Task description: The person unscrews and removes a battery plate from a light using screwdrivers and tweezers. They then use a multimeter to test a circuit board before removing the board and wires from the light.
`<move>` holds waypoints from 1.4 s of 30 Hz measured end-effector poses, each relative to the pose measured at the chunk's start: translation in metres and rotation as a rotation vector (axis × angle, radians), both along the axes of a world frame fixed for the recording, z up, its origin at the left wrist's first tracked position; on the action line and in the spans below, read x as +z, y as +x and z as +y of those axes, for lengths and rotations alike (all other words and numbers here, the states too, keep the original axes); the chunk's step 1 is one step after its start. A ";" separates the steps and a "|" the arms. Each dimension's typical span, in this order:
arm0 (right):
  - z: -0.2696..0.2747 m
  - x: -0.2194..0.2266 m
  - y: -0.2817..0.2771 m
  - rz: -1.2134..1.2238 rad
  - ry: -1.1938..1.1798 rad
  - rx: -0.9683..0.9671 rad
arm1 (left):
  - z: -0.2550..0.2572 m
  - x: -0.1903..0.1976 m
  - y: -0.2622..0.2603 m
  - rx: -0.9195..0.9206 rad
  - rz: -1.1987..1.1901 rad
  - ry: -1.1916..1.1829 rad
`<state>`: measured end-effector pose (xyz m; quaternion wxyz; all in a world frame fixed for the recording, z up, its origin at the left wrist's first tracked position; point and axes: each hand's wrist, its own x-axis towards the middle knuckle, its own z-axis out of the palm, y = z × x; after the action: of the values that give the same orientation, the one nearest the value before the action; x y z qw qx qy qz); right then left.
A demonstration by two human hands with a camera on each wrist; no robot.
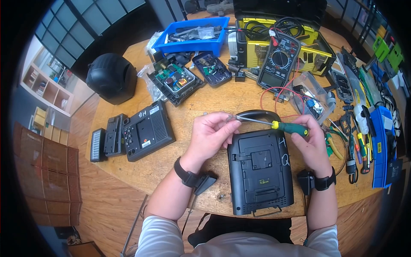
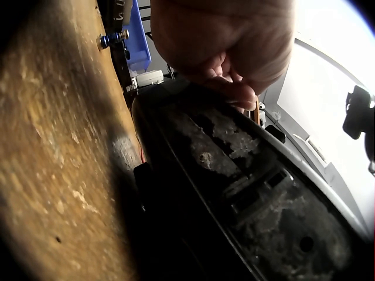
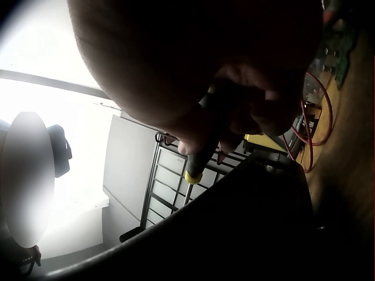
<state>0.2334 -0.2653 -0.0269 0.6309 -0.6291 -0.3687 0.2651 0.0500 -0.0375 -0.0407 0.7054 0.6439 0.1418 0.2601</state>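
A black device (image 1: 260,171) lies back-up on the wooden table (image 1: 141,171) in front of me, its carry handle (image 1: 257,115) at the far end. My right hand (image 1: 310,143) grips the green-and-yellow handle of a screwdriver (image 1: 287,127). The metal shaft runs left to my left hand (image 1: 212,132), whose fingertips pinch its tip just above the device's top left corner. In the left wrist view the curled left hand (image 2: 225,44) hovers over the device's dark casing (image 2: 252,193). The right wrist view shows my right hand (image 3: 199,76) wrapped around the screwdriver handle (image 3: 202,158).
A second black device (image 1: 147,130) and battery packs (image 1: 107,137) lie at the left. Opened circuit boards (image 1: 175,81), a blue bin (image 1: 195,34), a multimeter (image 1: 278,62) with red leads and a yellow case (image 1: 308,53) sit at the back. Pliers and small tools (image 1: 355,141) crowd the right edge.
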 end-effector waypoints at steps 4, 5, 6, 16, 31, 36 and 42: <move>-0.008 -0.010 0.013 -0.017 -0.209 0.063 | 0.000 0.002 0.000 -0.020 -0.015 -0.007; -0.007 -0.009 0.013 -0.041 -0.229 0.058 | 0.000 0.003 0.000 -0.019 -0.009 -0.002; -0.006 -0.005 0.010 -0.041 -0.229 0.058 | 0.000 0.003 0.000 -0.017 -0.003 0.003; 0.002 -0.002 -0.004 -0.003 0.024 -0.013 | -0.001 0.005 -0.001 -0.032 0.030 0.044; 0.002 0.001 -0.008 -0.074 -0.015 -0.017 | 0.000 0.008 -0.002 -0.052 0.013 -0.018; 0.000 0.001 -0.003 -0.056 -0.030 0.030 | 0.002 0.007 -0.003 -0.065 0.009 -0.021; -0.006 -0.001 0.008 -0.036 -0.234 0.074 | 0.003 0.006 -0.002 -0.058 0.012 -0.027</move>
<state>0.2415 -0.2717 -0.0275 0.5359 -0.6891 -0.3697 0.3181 0.0475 -0.0343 -0.0349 0.7204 0.6398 0.1309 0.2336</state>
